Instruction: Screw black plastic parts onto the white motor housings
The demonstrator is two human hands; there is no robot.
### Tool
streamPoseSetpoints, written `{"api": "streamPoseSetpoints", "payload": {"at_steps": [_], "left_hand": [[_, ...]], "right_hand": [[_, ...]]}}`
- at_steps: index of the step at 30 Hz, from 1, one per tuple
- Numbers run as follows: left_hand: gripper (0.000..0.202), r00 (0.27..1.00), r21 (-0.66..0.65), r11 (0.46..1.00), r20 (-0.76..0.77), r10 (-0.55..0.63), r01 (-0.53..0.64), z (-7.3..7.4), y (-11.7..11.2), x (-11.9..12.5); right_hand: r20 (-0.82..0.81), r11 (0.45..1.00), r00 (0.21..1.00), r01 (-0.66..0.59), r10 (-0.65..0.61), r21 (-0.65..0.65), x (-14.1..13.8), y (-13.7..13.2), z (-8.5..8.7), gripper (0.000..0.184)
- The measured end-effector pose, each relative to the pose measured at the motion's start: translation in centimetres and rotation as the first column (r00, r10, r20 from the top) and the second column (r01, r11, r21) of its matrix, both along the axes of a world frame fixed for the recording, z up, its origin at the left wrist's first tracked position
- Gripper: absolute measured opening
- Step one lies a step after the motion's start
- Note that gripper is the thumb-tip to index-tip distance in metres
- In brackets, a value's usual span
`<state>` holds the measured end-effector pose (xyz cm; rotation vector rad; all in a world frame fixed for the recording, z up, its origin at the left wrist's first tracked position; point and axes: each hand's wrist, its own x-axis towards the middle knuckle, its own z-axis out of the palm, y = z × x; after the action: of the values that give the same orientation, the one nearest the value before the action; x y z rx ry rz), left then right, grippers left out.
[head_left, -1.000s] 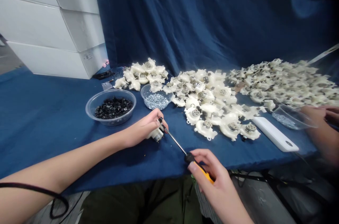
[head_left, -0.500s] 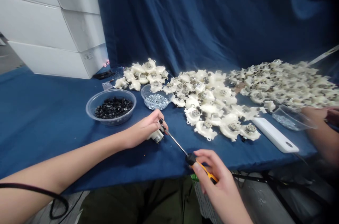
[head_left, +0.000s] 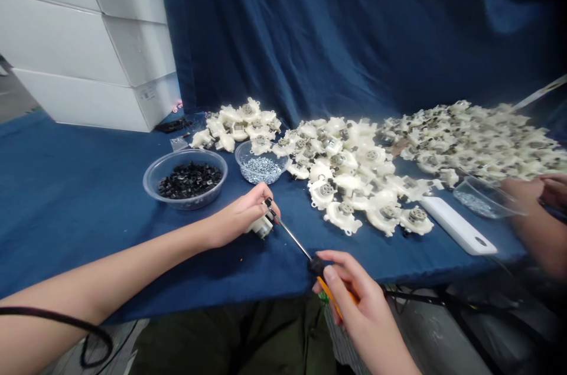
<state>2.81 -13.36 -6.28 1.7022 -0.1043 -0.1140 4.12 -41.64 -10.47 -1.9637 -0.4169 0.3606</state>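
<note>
My left hand (head_left: 253,209) is closed around a cream plastic housing (head_left: 261,226), most of which the fingers hide. A small black part (head_left: 268,202) shows at its upper side. In my right hand (head_left: 349,292) is a screwdriver (head_left: 317,265) with a black and orange handle, its steel shaft slanting up to the left. The shaft's tip meets the black part at my left fingers; whether a screw sits there I cannot tell. Beyond my left hand stand a clear bowl of black pieces (head_left: 186,205) and a smaller clear bowl of screws (head_left: 261,177).
Piles of similar cream housings (head_left: 345,180) spread across the middle and right of the blue-covered table (head_left: 57,198). A white oblong device (head_left: 458,226) lies at right, beside another clear screw tub (head_left: 482,201). Another person's arm (head_left: 538,227) reaches in there. White boxes (head_left: 80,97) are stacked at left.
My right hand has shifted slightly left and its fingers have rolled around the screwdriver handle, which is turned a little. My left hand and the housing stay nearly still.
</note>
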Motion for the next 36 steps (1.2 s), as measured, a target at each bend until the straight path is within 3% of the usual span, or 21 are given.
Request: {"api": "streamPoseSetpoints", "payload": {"at_steps": [3, 6, 8, 14, 17, 20, 23, 25, 28, 31, 34, 36], "left_hand": [[0.011, 1.0, -0.026, 1.0, -0.017, -0.006, 0.005, 0.03, -0.03, -0.02], [0.011, 1.0, -0.028, 1.0, -0.006, -0.003, 0.003, -0.04, -0.02, 0.03], [0.013, 1.0, -0.016, 1.0, 0.007, -0.003, 0.004, -0.08, 0.0, 0.06], [0.011, 1.0, -0.025, 1.0, 0.005, -0.003, 0.004, -0.17, -0.01, 0.03], [0.01, 1.0, -0.08, 0.997, -0.011, 0.001, -0.002, -0.29, -0.02, 0.07], [0.011, 1.0, -0.08, 0.997, -0.008, 0.009, -0.009, -0.41, 0.02, 0.15], [0.014, 1.0, -0.039, 0.999, 0.022, 0.007, -0.006, -0.43, 0.09, 0.15], [0.015, 0.999, 0.003, 1.0, 0.044, 0.011, -0.011, -0.39, 0.1, 0.09], [0.015, 0.999, 0.046, 0.999, 0.051, 0.004, -0.006, -0.3, 0.07, -0.01], [0.013, 1.0, 0.01, 1.0, 0.027, -0.007, 0.007, -0.3, 0.02, -0.02], [0.013, 1.0, -0.037, 0.999, 0.017, 0.004, -0.003, -0.36, 0.0, 0.03], [0.014, 1.0, -0.027, 1.0, 0.023, 0.013, -0.013, -0.37, 0.01, 0.03]], "right_hand": [[0.243, 0.998, 0.969, 0.047, -0.036, -0.038, -0.17, -0.06, 0.11, 0.038], [0.52, 0.996, 0.854, 0.045, 0.005, -0.083, -0.34, -0.2, 0.2, 0.02], [0.595, 0.996, 0.804, 0.047, 0.006, -0.075, -0.3, -0.28, 0.18, 0.016], [0.323, 0.996, 0.946, -0.002, 0.033, -0.094, 0.36, -0.43, -0.03, 0.029], [0.458, 0.992, 0.888, 0.01, 0.05, -0.129, 0.4, -0.38, -0.03, 0.032], [0.606, 0.993, 0.795, 0.057, 0.019, -0.106, 0.16, -0.21, 0.07, 0.018], [0.65, 0.992, 0.76, 0.083, -0.004, -0.091, 0.04, -0.13, 0.12, 0.014], [0.597, 0.992, 0.802, 0.072, 0.002, -0.101, 0.17, -0.21, 0.1, 0.016], [0.359, 0.989, 0.932, 0.008, 0.047, -0.149, 0.52, -0.43, 0.02, 0.027], [0.239, 0.989, 0.969, -0.027, 0.061, -0.144, 0.64, -0.6, -0.12, 0.028], [0.424, 0.994, 0.905, 0.02, 0.027, -0.104, 0.45, -0.56, -0.3, 0.032], [0.574, 0.995, 0.819, 0.042, 0.015, -0.086, 0.28, -0.43, -0.36, 0.022]]}}
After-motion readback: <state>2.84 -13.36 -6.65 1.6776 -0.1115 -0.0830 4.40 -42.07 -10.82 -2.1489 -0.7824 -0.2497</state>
